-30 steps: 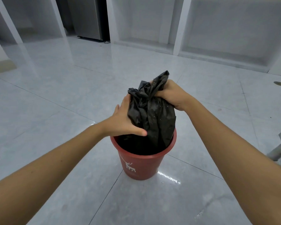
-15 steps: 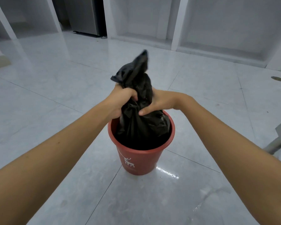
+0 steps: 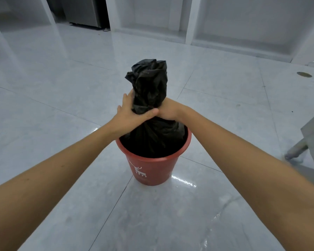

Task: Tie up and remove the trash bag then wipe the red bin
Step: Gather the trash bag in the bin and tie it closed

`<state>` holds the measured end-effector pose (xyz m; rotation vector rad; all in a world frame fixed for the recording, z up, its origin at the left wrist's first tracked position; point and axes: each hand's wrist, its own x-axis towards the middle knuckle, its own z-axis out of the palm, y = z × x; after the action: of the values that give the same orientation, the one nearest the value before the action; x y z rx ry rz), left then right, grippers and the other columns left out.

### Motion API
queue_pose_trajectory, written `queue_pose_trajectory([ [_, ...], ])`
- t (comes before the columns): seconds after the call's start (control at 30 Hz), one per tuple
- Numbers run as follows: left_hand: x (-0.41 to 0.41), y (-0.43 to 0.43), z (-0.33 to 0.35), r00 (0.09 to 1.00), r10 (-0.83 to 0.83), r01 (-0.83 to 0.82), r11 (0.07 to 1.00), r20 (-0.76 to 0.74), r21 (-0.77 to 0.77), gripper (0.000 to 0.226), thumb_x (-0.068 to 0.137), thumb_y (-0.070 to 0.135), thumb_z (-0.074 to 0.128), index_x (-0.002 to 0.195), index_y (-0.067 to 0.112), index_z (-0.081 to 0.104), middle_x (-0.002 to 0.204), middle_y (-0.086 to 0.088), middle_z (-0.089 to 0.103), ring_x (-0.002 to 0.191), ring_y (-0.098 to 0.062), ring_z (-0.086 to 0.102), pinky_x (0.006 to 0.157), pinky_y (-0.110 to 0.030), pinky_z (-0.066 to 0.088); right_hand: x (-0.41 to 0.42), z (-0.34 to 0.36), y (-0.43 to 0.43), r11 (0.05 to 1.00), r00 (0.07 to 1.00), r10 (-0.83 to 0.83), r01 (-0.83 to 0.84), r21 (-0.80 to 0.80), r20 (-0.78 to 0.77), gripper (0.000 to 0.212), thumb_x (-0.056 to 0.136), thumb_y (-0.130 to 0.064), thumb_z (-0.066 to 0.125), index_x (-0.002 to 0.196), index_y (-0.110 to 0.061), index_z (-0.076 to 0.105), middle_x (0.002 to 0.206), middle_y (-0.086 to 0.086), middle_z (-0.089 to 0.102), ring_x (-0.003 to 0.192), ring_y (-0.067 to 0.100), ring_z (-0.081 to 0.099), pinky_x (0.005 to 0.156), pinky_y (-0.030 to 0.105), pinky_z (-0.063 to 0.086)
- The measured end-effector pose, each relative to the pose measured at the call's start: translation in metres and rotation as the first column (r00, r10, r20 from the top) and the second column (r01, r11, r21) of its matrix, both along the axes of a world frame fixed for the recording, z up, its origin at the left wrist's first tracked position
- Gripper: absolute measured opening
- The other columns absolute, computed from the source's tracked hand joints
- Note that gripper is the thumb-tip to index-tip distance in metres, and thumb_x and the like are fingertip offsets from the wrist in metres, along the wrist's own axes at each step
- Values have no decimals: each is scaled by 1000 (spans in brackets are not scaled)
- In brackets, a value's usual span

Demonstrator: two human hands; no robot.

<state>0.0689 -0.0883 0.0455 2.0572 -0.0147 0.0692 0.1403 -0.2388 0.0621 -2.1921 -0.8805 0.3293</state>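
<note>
black trash bag (image 3: 150, 87) crumpled, neck gathered upright, body in red bin (image 3: 153, 169); left hand (image 3: 132, 113) at 9 o'clock and right hand (image 3: 168, 110) at 3 o'clock both clamp neck

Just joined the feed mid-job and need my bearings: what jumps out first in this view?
The black trash bag in the centre of the frame, its gathered top standing upright above the red bin, which sits on the glossy grey tiled floor. Both hands clamp the bag's neck just above the rim: the left hand wraps it from the left, the right hand from the right. The bag's lower part sits inside the bin.
</note>
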Motion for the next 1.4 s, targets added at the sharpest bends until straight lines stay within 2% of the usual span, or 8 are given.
queue_pose_trajectory([
  [0.3,14,-43,1,982,187,-144,817,20,-558,14,87,8,58,94,13,68,91,-2,74,88,-18,70,89,-37,55,-29,-7,-52,988,985,-48,23,-152,-164,69,84,-45,69,142,-20,40,137,-4,54,121,10,53,98,18,41],
  [0.5,30,-35,-4,963,269,-188,720,18,-668,24,89,9,43,99,18,62,90,-2,66,86,-16,65,83,-34,57,-83,-95,-170,876,815,-457,481,25,356,12,91,-22,56,100,-15,59,93,-5,59,87,16,56,78,25,49],
  [0.63,29,-31,-1,998,-1,-51,633,-67,-773,19,86,21,47,73,15,61,68,1,55,64,-13,57,69,-25,51,-132,-161,-227,594,971,220,-62,-802,88,23,95,-29,51,115,-23,59,120,-2,57,112,21,53,89,34,44],
  [0.8,24,-25,3,999,39,-44,791,-21,-610,22,80,23,70,101,17,65,81,5,65,77,-10,63,80,-30,57,-177,-210,-201,457,799,579,-481,-748,-160,61,85,-48,63,139,-27,44,149,0,40,134,24,39,106,39,33],
  [1.03,21,-30,-2,971,227,-224,739,-78,-635,9,79,23,74,86,23,69,82,-1,72,79,-20,69,85,-43,57,-191,-231,-197,393,575,812,-412,-822,100,15,83,-22,52,91,-34,56,101,-11,61,88,10,61,78,20,47],
  [1.17,25,-29,-7,982,157,-186,712,-105,-677,23,95,33,55,107,16,64,103,-6,72,94,-21,70,88,-39,55,-143,-201,-208,430,797,594,-430,-794,-110,33,85,2,45,114,-13,51,114,10,55,104,30,55,89,39,46],
  [1.27,24,-26,-8,985,147,-171,712,-93,-681,21,99,28,46,102,14,62,94,-6,76,89,-20,72,80,-36,57,-82,-151,-219,642,989,128,-28,-766,72,35,91,0,39,119,-15,53,122,8,55,111,27,54,90,31,40],
  [1.4,19,-27,-5,973,221,-212,744,-66,-633,17,98,29,49,95,19,63,75,3,70,74,-17,67,83,-39,55,-11,-74,-191,744,859,-444,512,-429,255,26,97,-12,32,121,-10,44,85,13,57,72,28,54,62,34,39],
])
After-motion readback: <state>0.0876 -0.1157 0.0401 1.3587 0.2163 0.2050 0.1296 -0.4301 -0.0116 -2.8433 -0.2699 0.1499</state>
